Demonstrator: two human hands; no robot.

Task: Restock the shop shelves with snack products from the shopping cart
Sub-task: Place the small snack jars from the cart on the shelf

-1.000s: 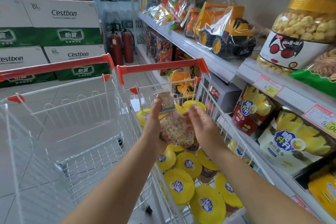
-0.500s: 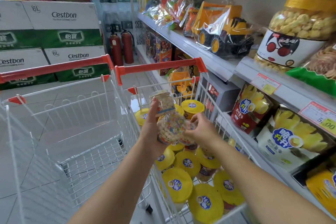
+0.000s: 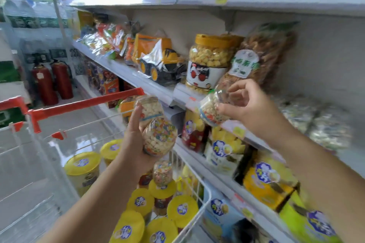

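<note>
My left hand holds two clear bags of small round snacks above the cart: a rounder bag with coloured bits and a second bag behind it. My right hand pinches another clear snack bag at the front edge of the middle shelf, below a large brown snack bag. The shopping cart with a red handle sits below. It holds several yellow-lidded tubs and one more small snack bag.
A yellow-lidded jar of puffs and a wrapped toy truck stand on the middle shelf. Yellow snack bags fill the shelf below. Two red fire extinguishers stand at the aisle's far end. A second cart is on the left.
Both hands have risen from the cart. My right hand has split off with one bag and carried it right to the middle shelf's edge. The view has tilted up toward the shelves.
</note>
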